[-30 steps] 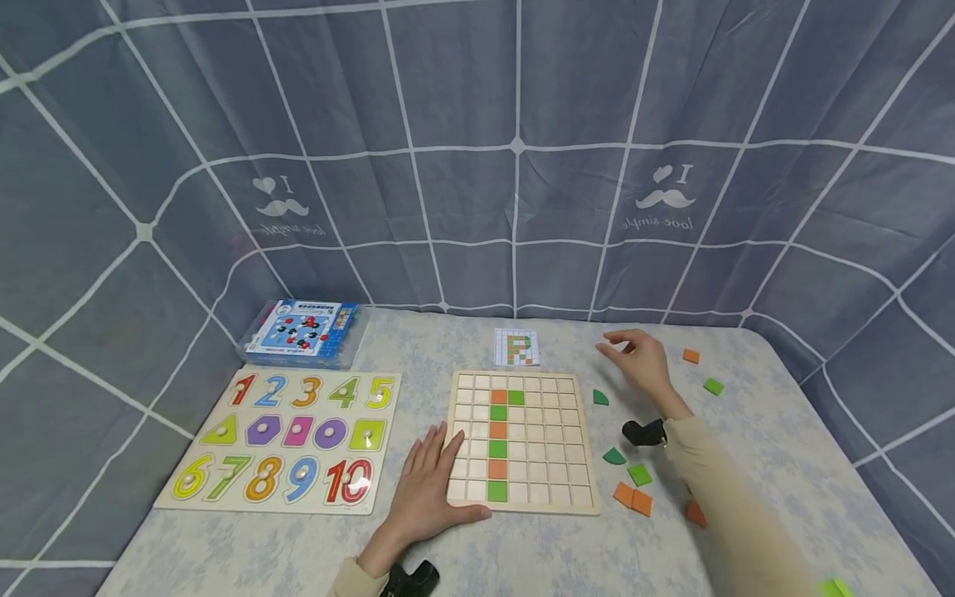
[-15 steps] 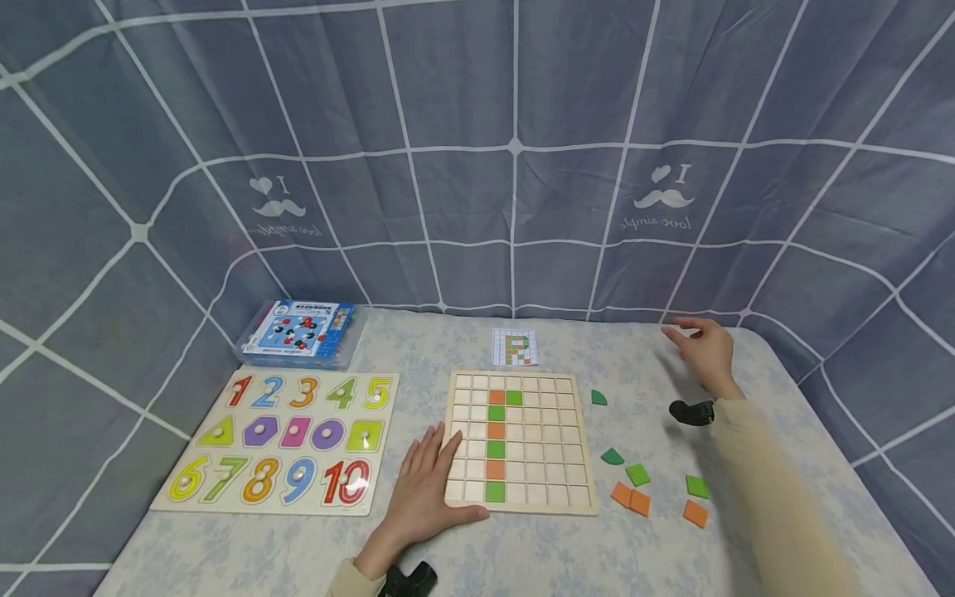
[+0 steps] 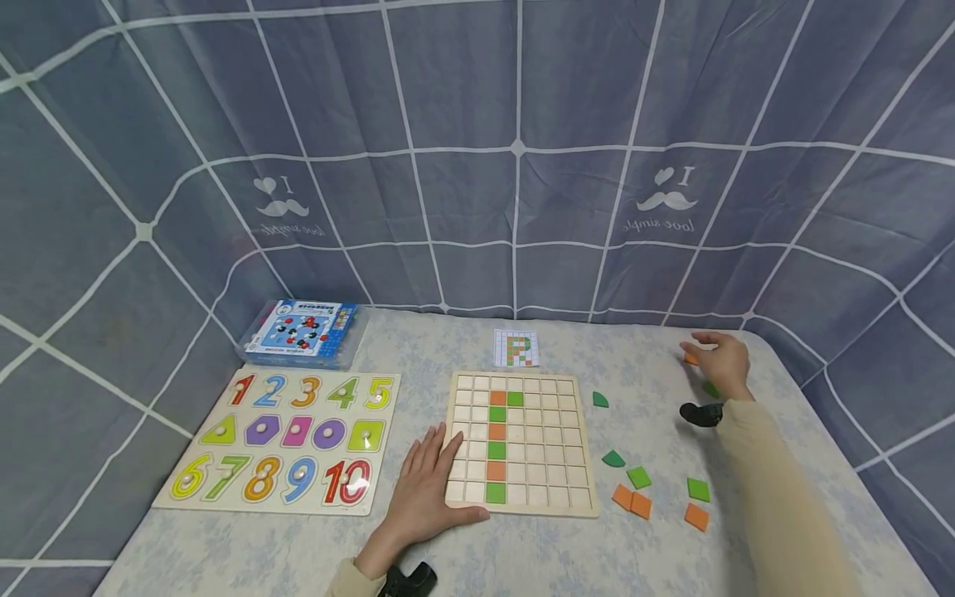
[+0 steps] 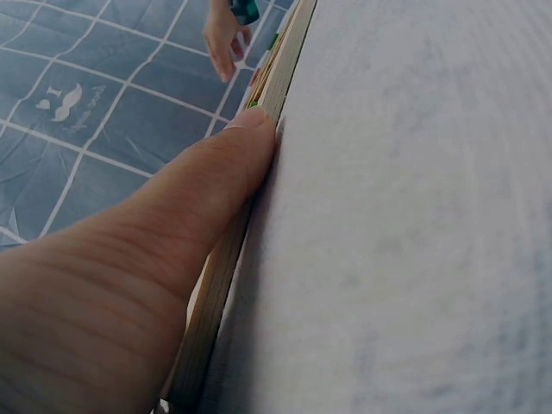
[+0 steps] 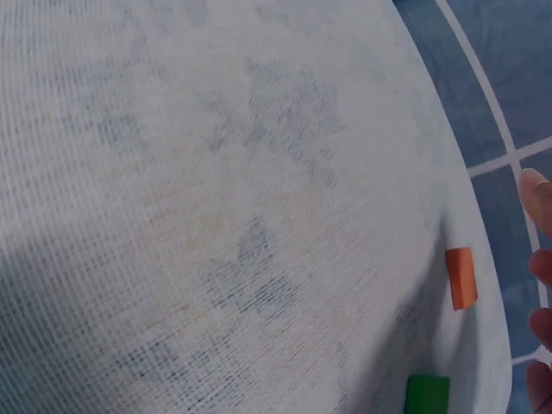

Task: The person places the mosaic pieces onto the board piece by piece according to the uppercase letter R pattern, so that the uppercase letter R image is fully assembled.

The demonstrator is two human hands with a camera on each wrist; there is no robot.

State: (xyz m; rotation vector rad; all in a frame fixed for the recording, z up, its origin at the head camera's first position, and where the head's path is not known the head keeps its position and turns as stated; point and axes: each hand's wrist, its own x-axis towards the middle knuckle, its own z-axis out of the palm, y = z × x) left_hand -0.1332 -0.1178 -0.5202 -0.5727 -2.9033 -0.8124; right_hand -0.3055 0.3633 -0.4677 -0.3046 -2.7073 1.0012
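- Weighing up the orange tile [image 3: 690, 359]: looks light and stiff, probably wood; a firm pinch shouldn't bend or break it.
- Faces look smooth, so it may skid on the table [image 3: 567, 551] if nudged; thin, not much side to catch.
- Best hold, by judgement: two opposite side edges between thumb and fingertips; pressing only on top would likely just slide it.
- Lies on the table near the far edge, toward the far right corner; green tile [image 5: 428, 394] near it, farther in from that edge.
- Right hand [image 3: 718, 362] is right above the orange tile, hiding part of it in the head view. Right wrist view: fingertips [image 5: 536, 198] look apart from the tile, no contact seen.
- Right grip: fingers loosely bent, some gap between thumb and fingers, nothing seen in it. Full gap too small to tell.
- Left hand [image 3: 425, 493]: fingers extended at the board's left edge, thumb along its near edge; resting, not pinching. Probably steadying.
- Board [image 3: 535, 453] is well apart from the orange tile, nearer the table's near edge.
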